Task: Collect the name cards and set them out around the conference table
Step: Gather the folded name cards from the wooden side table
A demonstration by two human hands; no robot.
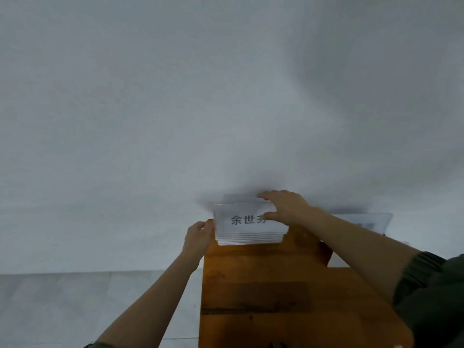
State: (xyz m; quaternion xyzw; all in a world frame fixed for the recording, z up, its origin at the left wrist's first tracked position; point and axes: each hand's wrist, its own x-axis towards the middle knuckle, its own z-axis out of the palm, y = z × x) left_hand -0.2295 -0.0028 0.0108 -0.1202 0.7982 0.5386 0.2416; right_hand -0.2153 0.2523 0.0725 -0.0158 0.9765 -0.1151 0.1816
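Observation:
A stack of several clear acrylic name cards (244,228) stands at the far end of a narrow wooden table (263,285), against the wall. The front card shows black printed characters on white paper. My left hand (199,234) grips the stack's left edge. My right hand (283,207) reaches over the top right corner, fingers behind the cards and thumb on the front card's face. Another clear name card (361,222) lies further right, partly hidden behind my right forearm.
A plain white wall (175,109) fills most of the view directly behind the table. Pale grey floor (75,305) shows to the left of the table. A white sheet (337,261) lies on the table's right side under my forearm.

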